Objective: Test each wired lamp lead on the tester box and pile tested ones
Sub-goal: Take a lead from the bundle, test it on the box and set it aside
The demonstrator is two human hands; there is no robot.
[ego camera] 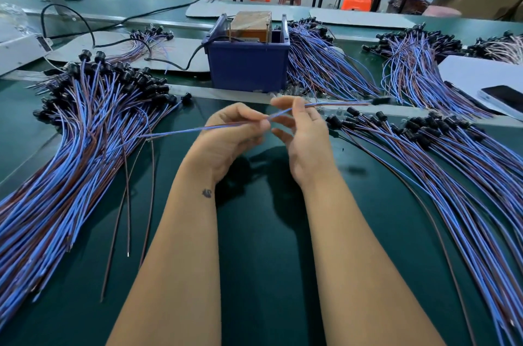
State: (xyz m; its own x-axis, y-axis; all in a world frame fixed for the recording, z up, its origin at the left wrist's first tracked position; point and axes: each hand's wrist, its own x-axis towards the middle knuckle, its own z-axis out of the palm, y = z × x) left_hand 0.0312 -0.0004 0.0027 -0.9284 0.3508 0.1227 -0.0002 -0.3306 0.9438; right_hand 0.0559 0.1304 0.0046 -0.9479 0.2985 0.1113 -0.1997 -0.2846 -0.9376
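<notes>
Both my hands hold one blue-and-brown lamp lead [334, 104] in front of the tester box. My left hand [230, 133] grips the wires, whose bare ends stick out to the left. My right hand [301, 130] pinches the same lead a little further right, and its black lamp socket [380, 100] points right, blurred. The tester box [247, 62] is a dark blue bin with a brown block inside, just behind my hands. A large pile of leads [85, 130] fans out on my left. Another pile [441, 153] lies on my right.
More lead bundles [319, 62] lie right of the box, and others [418, 62] farther right. A black cable [181, 65] runs into the box from the left. A phone [503, 96] rests on white paper at the right edge. Loose brown wires [127, 195] lie on the green mat.
</notes>
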